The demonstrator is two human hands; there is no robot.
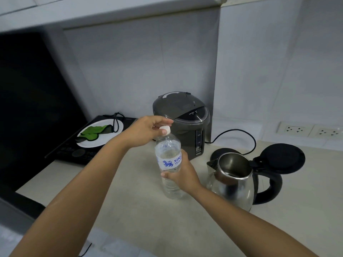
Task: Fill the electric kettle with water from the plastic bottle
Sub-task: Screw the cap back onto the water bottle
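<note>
Seemingly upright, bottle (168, 164) between both hands.

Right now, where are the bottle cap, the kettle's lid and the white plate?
bottle cap (165, 130), head view, its side.
kettle's lid (284, 157), head view, its open inner face.
white plate (92, 142), head view, bare front rim.

Capped bottle (168, 162) beside open-lidded kettle (233, 184)
</note>
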